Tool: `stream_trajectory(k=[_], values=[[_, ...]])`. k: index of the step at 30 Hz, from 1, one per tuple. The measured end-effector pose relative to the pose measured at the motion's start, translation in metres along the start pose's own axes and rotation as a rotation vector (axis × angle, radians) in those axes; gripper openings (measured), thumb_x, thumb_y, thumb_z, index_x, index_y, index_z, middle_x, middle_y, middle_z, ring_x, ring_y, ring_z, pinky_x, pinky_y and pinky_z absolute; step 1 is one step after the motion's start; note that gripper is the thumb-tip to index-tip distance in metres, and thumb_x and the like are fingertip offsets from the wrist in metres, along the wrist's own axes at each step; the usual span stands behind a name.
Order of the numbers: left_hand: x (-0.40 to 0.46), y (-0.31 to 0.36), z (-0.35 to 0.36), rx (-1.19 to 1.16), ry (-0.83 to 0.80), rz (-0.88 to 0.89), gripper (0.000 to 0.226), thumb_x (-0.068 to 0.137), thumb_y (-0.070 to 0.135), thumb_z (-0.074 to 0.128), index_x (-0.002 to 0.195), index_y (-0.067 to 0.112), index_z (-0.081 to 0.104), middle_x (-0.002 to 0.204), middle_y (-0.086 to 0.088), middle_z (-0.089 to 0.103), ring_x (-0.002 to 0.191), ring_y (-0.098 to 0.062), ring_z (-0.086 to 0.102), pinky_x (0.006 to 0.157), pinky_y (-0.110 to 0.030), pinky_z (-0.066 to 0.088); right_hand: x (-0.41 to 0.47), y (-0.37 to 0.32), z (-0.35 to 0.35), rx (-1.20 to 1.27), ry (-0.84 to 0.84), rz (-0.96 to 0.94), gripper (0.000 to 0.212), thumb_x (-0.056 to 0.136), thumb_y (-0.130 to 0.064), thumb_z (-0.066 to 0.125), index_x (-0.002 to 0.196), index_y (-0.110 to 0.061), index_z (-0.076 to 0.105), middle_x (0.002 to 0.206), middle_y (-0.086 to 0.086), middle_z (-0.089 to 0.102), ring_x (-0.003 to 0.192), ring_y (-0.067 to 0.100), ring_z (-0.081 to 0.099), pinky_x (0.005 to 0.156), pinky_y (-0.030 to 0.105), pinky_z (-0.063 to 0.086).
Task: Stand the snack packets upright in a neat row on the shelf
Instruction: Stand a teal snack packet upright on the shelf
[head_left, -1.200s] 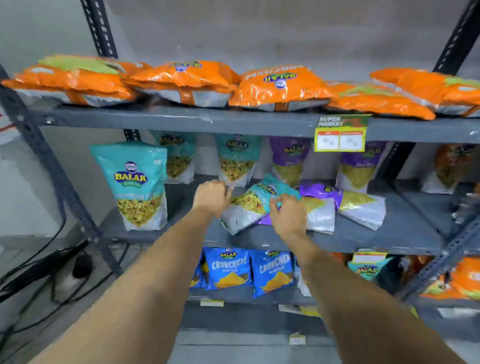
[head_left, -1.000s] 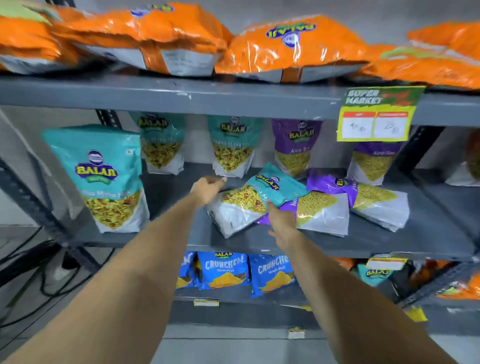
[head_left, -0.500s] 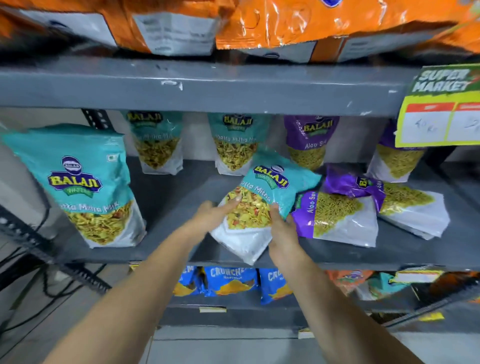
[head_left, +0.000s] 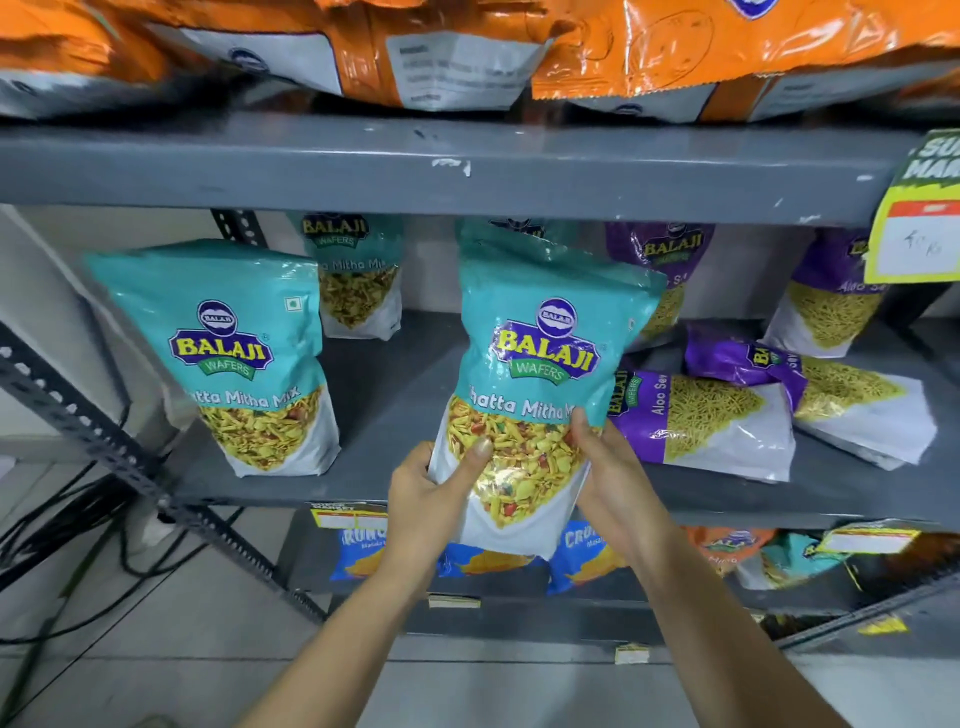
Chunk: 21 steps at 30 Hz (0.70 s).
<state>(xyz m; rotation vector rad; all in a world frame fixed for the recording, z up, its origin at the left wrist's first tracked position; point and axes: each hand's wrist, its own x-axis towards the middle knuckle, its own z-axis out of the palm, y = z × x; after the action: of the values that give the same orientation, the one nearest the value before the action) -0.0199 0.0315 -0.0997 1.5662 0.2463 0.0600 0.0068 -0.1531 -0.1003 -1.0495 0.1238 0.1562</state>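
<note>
Our left hand and right hand each close their grip on the teal packet, upright above the shelf front edge; purple packets lie flat alongside.

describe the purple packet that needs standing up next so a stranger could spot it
On the grey middle shelf, look right of the teal packet held in both hands. The purple packet lies flat beside it, nearer than the other fallen purple one.

Held upright between both hands at the shelf front: one packet. Left, a standing packet; right, two toppled packets; behind, a standing row.
</note>
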Motion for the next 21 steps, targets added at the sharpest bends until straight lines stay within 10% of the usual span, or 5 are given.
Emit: stream_trajectory(k=[9,13,17,21], values=[[0.067,-0.018,-0.035,0.009,-0.020,0.160,0.033,0.088,0.025,0.071,0.113,0.007,0.058,0.112,-0.013,0.070,0.104,-0.020,0.068,0.091,-0.042,0.052,0.059,-0.014,0.052,-0.460,-0.132,-0.139,0.029,0.101,-0.007,0.048,0.128,-0.014,0.053,0.124,0.001,0.064,0.097,-0.005,0.066,0.086,0.013,0.051],[0.084,-0.036,-0.028,0.028,0.014,0.186,0.033,0.092,0.020,0.067,0.123,0.014,0.058,0.122,-0.002,0.068,0.114,-0.012,0.064,0.099,-0.038,0.052,0.079,0.004,0.055,-0.557,-0.123,-0.125,0.032,0.100,-0.011,0.052,0.131,-0.014,0.053,0.130,0.007,0.063,0.113,0.013,0.060,0.103,0.032,0.048],[0.076,-0.044,-0.008,0.079,0.260,0.201,0.065,0.087,0.029,0.072,0.142,0.011,0.043,0.143,-0.003,0.050,0.131,-0.013,0.049,0.106,-0.028,0.041,0.075,-0.011,0.029,-0.616,-0.158,-0.104,0.032,0.100,-0.014,0.053,0.131,-0.009,0.056,0.123,0.001,0.065,0.106,0.004,0.061,0.102,0.022,0.048],[0.039,-0.053,0.023,0.129,0.633,0.285,0.034,0.082,0.029,0.076,0.103,0.024,0.049,0.101,-0.007,0.051,0.092,-0.029,0.054,0.084,-0.039,0.045,0.071,-0.063,-0.053,-1.011,0.136,-0.315,0.022,0.096,-0.015,0.059,0.110,-0.004,0.071,0.100,0.007,0.073,0.095,0.022,0.067,0.093,0.036,0.052]])
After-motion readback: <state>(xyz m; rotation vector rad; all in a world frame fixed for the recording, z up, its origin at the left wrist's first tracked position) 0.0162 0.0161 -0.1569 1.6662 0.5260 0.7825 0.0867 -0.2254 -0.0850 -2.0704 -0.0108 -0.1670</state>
